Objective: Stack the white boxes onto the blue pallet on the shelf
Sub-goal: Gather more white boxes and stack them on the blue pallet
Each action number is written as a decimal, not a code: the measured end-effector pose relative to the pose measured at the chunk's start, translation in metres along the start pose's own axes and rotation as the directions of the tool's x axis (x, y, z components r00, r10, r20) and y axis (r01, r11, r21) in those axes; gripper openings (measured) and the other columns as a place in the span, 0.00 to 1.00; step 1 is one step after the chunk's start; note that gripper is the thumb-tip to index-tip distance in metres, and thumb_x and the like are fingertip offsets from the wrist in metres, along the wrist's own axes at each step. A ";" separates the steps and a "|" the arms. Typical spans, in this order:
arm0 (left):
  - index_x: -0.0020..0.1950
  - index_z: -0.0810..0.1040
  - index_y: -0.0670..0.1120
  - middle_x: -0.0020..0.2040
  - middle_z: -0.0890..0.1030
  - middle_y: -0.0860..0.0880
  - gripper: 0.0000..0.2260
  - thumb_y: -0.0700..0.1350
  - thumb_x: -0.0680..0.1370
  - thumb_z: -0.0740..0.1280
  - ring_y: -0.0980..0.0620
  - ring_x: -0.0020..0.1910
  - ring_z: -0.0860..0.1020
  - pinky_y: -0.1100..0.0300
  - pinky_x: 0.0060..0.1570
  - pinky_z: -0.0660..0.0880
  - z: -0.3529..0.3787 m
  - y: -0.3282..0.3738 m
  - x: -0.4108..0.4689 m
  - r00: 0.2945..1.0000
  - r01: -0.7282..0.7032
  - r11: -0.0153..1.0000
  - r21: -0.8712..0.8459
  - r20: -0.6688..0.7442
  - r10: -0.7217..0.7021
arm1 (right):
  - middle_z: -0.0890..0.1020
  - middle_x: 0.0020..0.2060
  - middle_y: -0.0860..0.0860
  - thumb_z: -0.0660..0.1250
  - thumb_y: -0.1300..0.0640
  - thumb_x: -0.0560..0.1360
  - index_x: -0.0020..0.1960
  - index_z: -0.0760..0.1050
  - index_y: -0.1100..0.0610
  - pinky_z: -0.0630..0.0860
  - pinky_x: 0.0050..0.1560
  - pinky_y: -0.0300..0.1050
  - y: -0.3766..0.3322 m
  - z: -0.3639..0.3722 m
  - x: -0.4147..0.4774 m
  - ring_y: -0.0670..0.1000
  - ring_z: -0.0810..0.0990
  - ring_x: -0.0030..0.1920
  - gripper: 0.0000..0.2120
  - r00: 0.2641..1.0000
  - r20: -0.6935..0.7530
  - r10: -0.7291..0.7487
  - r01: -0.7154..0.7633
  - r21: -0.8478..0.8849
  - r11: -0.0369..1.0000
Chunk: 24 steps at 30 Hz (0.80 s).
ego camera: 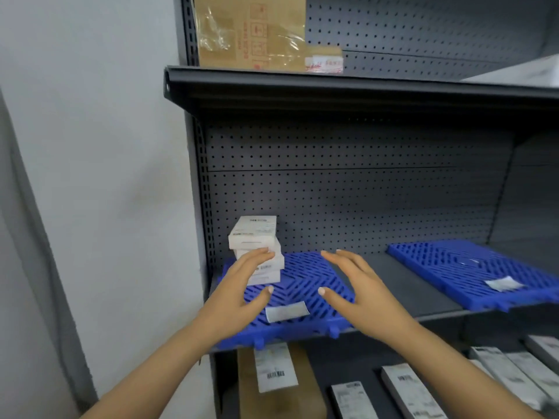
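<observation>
The white boxes (257, 249) sat in a small pile on the back left corner of the blue pallet (305, 282). The pile was not neat, and the top boxes were turned a little from the ones under them. The pallet lay on the left end of the gray shelf (378, 267), with its front edge hanging a bit over the shelf edge. A white label (286, 311) lay flat near the front of the pallet. My left hand (239, 294) was wide open with straight fingers, right in front of the pile. Its fingertips were at the side of the boxes, but I could not tell if they touched. It held nothing. My right hand (357, 285) was open too, fingers spread, over the right side of the pallet, and it held nothing. The two palms faced each other. Farther right on the same shelf lay a second blue pallet (447, 261) with a scrap of paper (503, 282) on it. Behind it all was a dark back wall with holes (363, 192). On the top shelf (332, 86) stood a brown cardboard box (251, 31). On the bottom shelf (366, 364) I saw a brown box (245, 388) with a barcode sticker, and long white boxes (405, 388) lying flat to its right. A white wall (90, 146) was on the left.
</observation>
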<state>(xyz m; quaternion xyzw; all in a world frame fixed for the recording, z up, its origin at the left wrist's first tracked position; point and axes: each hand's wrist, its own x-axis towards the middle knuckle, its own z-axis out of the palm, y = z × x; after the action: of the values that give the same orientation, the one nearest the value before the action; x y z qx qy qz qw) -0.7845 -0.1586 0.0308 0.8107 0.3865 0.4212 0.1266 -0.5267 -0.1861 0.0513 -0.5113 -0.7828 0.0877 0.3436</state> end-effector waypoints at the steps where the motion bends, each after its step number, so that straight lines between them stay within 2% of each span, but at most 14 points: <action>1: 0.72 0.63 0.60 0.72 0.62 0.65 0.24 0.46 0.78 0.66 0.64 0.73 0.59 0.61 0.72 0.60 0.008 0.012 -0.010 1.000 -0.003 1.000 0.001 0.007 0.003 | 0.57 0.73 0.39 0.64 0.43 0.77 0.75 0.56 0.39 0.58 0.68 0.36 0.001 -0.005 -0.015 0.40 0.54 0.74 0.29 1.000 0.006 0.001 -0.001 -0.011 1.000; 5: 0.71 0.63 0.62 0.72 0.62 0.65 0.24 0.47 0.78 0.65 0.65 0.73 0.58 0.62 0.71 0.59 0.039 0.053 -0.047 0.998 0.022 1.000 -0.009 0.056 -0.021 | 0.58 0.72 0.38 0.65 0.44 0.77 0.74 0.57 0.38 0.59 0.66 0.36 0.005 -0.023 -0.073 0.38 0.56 0.73 0.29 1.000 0.019 0.025 -0.025 -0.003 1.000; 11: 0.70 0.63 0.64 0.71 0.61 0.68 0.23 0.49 0.78 0.65 0.69 0.72 0.57 0.64 0.70 0.58 0.083 0.101 -0.090 0.987 0.032 0.999 -0.030 0.160 -0.027 | 0.59 0.71 0.38 0.65 0.44 0.76 0.72 0.58 0.37 0.62 0.58 0.29 0.020 -0.039 -0.152 0.37 0.59 0.70 0.28 0.995 0.036 0.094 -0.093 -0.010 0.996; 14: 0.70 0.62 0.65 0.71 0.60 0.68 0.24 0.49 0.78 0.65 0.69 0.71 0.57 0.65 0.70 0.57 0.106 0.114 -0.106 0.976 0.042 0.998 -0.044 0.214 -0.031 | 0.60 0.71 0.39 0.66 0.44 0.76 0.73 0.58 0.38 0.62 0.63 0.34 0.030 -0.040 -0.185 0.40 0.60 0.71 0.29 0.989 0.045 0.142 -0.142 -0.001 0.990; 20: 0.72 0.64 0.58 0.71 0.62 0.63 0.24 0.47 0.78 0.66 0.68 0.71 0.58 0.75 0.65 0.54 0.144 0.121 -0.121 0.954 0.040 0.998 -0.042 0.299 -0.026 | 0.61 0.71 0.43 0.67 0.47 0.76 0.75 0.60 0.43 0.59 0.65 0.34 0.050 -0.034 -0.225 0.42 0.60 0.72 0.30 0.970 0.069 0.234 -0.235 0.006 0.972; 22: 0.72 0.64 0.57 0.71 0.63 0.62 0.23 0.48 0.78 0.66 0.67 0.70 0.60 0.73 0.66 0.56 0.157 0.117 -0.119 0.944 0.042 0.998 -0.045 0.328 -0.025 | 0.62 0.71 0.44 0.67 0.47 0.76 0.75 0.60 0.44 0.60 0.67 0.37 0.057 -0.029 -0.229 0.43 0.60 0.73 0.30 0.962 0.074 0.262 -0.262 -0.003 0.965; 24: 0.72 0.65 0.57 0.71 0.64 0.60 0.23 0.48 0.78 0.66 0.64 0.71 0.61 0.67 0.68 0.59 0.171 0.107 -0.117 0.931 0.062 0.996 -0.060 0.362 -0.036 | 0.63 0.71 0.45 0.68 0.47 0.75 0.75 0.60 0.45 0.61 0.67 0.38 0.066 -0.022 -0.230 0.44 0.61 0.72 0.31 0.953 0.077 0.292 -0.293 -0.003 0.956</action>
<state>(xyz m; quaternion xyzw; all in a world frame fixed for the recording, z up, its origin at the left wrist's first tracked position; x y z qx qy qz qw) -0.6356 -0.2960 -0.0859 0.8592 0.3618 0.2754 0.2345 -0.4084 -0.3588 -0.0676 -0.6162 -0.7108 0.1603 0.2990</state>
